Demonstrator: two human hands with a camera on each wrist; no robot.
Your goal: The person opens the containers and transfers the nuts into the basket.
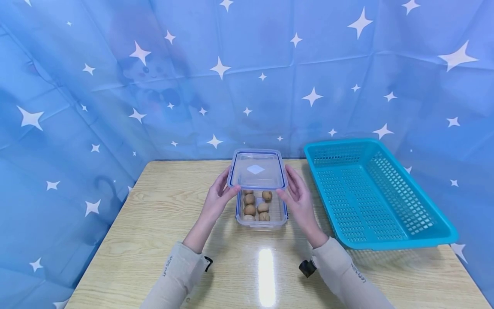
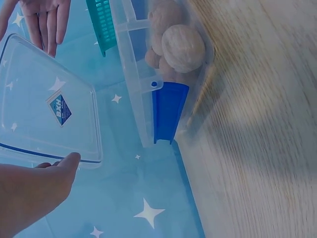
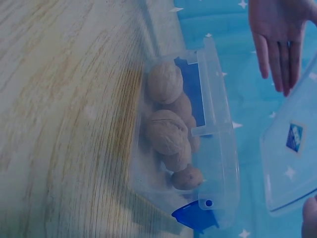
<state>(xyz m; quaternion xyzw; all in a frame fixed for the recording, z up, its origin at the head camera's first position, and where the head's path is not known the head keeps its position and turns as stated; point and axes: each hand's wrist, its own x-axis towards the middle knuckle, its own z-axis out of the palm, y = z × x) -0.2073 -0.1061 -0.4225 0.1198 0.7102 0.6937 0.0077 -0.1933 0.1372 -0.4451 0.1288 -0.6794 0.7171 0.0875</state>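
Note:
A clear lid with a blue seal (image 1: 266, 177) is held raised over the far part of a clear plastic food container (image 1: 262, 223). My left hand (image 1: 217, 196) holds the lid's left side, its thumb on the near corner. On the opposite side my right hand (image 1: 300, 199) holds it the same way, thumb at the near right corner. Inside the container lie several walnuts (image 3: 167, 132), mostly in two rows. Blue side latches (image 2: 168, 110) hang outward from the container. A diamond-shaped label (image 2: 60, 109) shows on the lid.
A turquoise perforated basket (image 1: 351, 195) stands at the right on the wooden table (image 1: 162, 223), beside my right hand. Behind the table's far edge hangs a blue curtain with white stars (image 1: 262, 107).

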